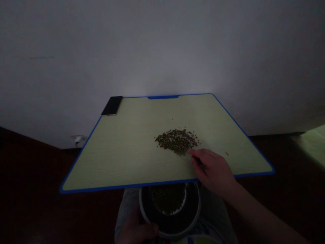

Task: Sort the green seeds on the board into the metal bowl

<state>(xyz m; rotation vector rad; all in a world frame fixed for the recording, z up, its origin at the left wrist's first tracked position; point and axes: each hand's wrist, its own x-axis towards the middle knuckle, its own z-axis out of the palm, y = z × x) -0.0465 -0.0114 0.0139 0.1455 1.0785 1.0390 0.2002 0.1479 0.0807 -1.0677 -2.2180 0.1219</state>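
Note:
A heap of small green-brown beans (177, 140) lies on a pale green table top with a blue rim (122, 152). My right hand (212, 169) rests on the table just right of and below the heap, fingers curled together, fingertips touching the heap's near edge. Below the table's front edge sits a dark round bowl with a white rim (169, 210) holding more beans, on my lap. My left hand (135, 230) grips the bowl's left rim from below, thumb on the rim.
A black phone (112, 105) lies at the table's far left corner. A plain wall stands behind the table. A white plug (77, 139) sits low on the wall at left. The room is dim and the floor dark.

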